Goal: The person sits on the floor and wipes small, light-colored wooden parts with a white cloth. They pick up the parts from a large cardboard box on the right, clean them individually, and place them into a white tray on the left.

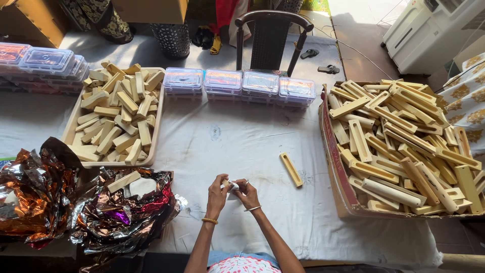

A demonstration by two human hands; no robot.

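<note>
we work at a white cloth-covered table (pixel 242 151). at our right sits a big cardboard box (pixel 336 167) heaped with long pale wooden channel pieces; at our left a beige tray (pixel 157 119) of shorter wooden blocks. our left hand (pixel 217 194) and right hand (pixel 246 193) pinch one small white piece (pixel 232 185) between them, above the table's near edge.

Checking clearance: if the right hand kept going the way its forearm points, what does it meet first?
The right hand points up-left and already meets the small white piece and the left hand. Beyond that only bare cloth shows; depth unclear.
</note>
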